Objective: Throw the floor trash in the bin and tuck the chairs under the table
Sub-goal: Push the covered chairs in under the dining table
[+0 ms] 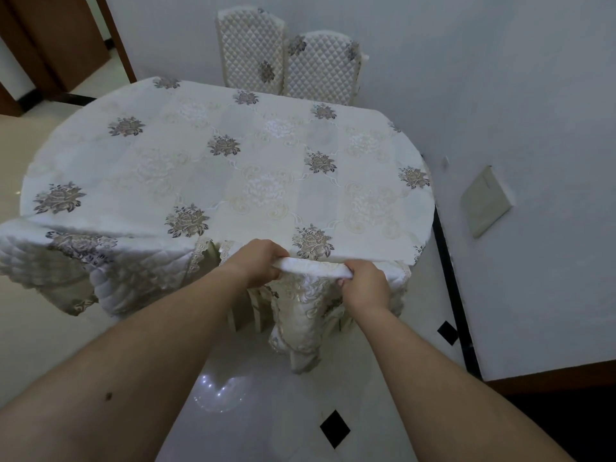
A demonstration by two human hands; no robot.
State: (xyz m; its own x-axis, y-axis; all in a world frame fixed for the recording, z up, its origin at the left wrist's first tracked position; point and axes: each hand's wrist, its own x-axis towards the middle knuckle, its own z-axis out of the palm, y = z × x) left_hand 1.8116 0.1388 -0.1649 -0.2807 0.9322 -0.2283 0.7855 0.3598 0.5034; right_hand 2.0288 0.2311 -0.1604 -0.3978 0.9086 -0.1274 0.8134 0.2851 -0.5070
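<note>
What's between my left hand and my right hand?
In the head view, the padded top edge of the chair back runs between the left hand and right hand; both grip it.

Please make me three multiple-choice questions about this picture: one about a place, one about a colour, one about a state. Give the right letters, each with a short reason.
1. Where do the two far chairs stand?
A) beyond the table, by the wall
B) on the table
C) stacked on each other

2. What colour are the small diamond tiles in the floor?
A) red
B) black
C) green

3. What do the hands do?
A) hang free
B) hold trash
C) grip the top of the near chair

Answers:
1 A, their quilted backs rise behind the table's far edge.
2 B, the diamonds are black against the pale floor.
3 C, the left hand and right hand curl over the chair's padded top.
</note>
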